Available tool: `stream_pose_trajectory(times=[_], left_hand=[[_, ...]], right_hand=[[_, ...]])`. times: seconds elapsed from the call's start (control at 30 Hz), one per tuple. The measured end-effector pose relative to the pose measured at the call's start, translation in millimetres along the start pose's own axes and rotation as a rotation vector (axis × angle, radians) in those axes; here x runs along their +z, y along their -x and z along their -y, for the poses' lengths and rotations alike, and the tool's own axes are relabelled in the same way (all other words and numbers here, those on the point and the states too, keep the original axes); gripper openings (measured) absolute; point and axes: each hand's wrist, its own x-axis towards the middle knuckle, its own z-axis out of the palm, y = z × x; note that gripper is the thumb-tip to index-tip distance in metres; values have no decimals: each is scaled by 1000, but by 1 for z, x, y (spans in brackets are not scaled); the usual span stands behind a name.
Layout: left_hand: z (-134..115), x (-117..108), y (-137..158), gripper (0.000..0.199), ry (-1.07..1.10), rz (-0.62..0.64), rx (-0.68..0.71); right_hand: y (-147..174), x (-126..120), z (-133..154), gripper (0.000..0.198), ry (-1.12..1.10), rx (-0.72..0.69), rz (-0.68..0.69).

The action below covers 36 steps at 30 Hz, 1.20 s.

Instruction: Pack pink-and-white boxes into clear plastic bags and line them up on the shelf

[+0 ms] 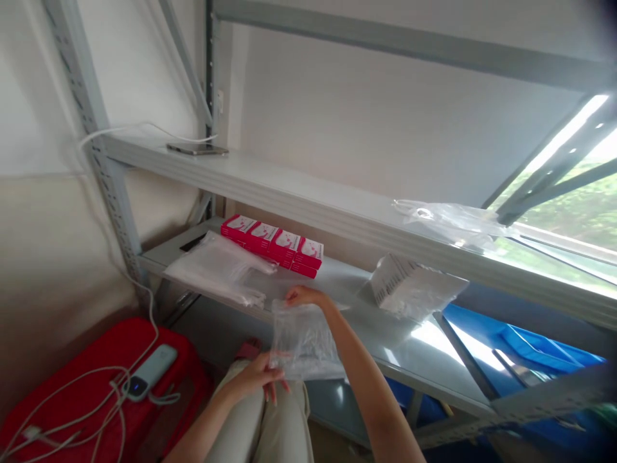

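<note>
Both my hands hold one clear plastic bag (303,337) in front of the lower shelf. My left hand (260,376) pinches its bottom left corner, above my lap. My right hand (304,297) grips its top edge, close to the shelf's front lip. The bag hangs upright between them. Just behind it a stack of clear bags (219,267) lies flat on the lower shelf (424,360). A row of pink boxes (277,244) sits behind that stack.
A white packet bundle (409,286) lies on the lower shelf to the right. The upper shelf (289,186) carries a phone (197,149) with a cable and a clear bag (448,222). A power bank (149,372) rests on a red case (96,386) at left. Blue bins (530,347) stand at right.
</note>
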Motion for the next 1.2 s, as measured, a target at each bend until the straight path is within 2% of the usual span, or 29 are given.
stream_pose_trajectory(times=[0.1,0.17,0.27,0.33,0.4,0.5,0.6,0.67,0.8,0.9,1.07,1.2], left_hand=[[-1,-2,7,60,-42,17,-11],[0,-1,9,56,-63,32,-15],[-1,4,8,56,-82,46,-20],[-4,9,5,57,-86,35,-20],[-8,14,4,57,-91,31,-14],[-12,19,4,57,-97,89,-1],[-9,21,6,61,-92,158,33],[-6,21,8,65,-103,137,34],[-2,23,9,70,-183,-31,25],[-9,25,10,71,-297,-139,70],[-40,27,15,63,-439,-291,169],[-74,24,24,52,-743,-586,251]], right_hand=[[2,-13,1,19,6,60,296],[9,-25,4,20,-21,71,348],[23,-39,11,32,-42,123,402],[31,-42,14,38,12,184,499],[34,-39,13,33,130,195,542],[34,-32,6,28,238,124,458],[32,-28,-2,29,206,78,388],[32,-29,-4,35,164,62,367],[36,-34,0,43,105,-4,242],[39,-39,12,45,124,-50,122],[34,-46,51,42,182,-176,-64],[16,-44,96,40,229,-258,-108]])
